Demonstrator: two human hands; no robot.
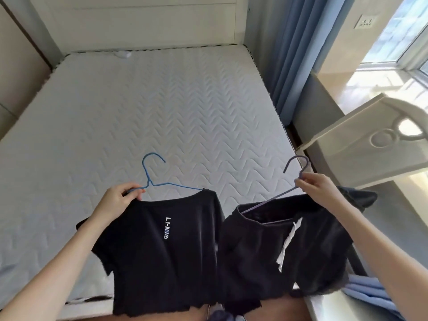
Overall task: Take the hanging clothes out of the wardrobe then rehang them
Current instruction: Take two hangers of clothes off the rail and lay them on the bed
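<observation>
A black T-shirt [162, 251] with white lettering hangs on a blue wire hanger [150, 172] over the near end of the mattress. My left hand [120, 195] grips that hanger's left arm and the shirt's shoulder. Beside it on the right, black shorts [278, 251] with a white drawstring hang on a purple hanger [298, 163]. My right hand [317, 186] pinches the purple hanger just below its hook. Both garments are held above the bed's foot.
A bare white quilted mattress [143, 117] fills the middle, with a white headboard [139, 22] at the far end. Blue curtains [294, 54] and a window sill stand to the right. A white carved chair back [370, 144] sits at the right edge.
</observation>
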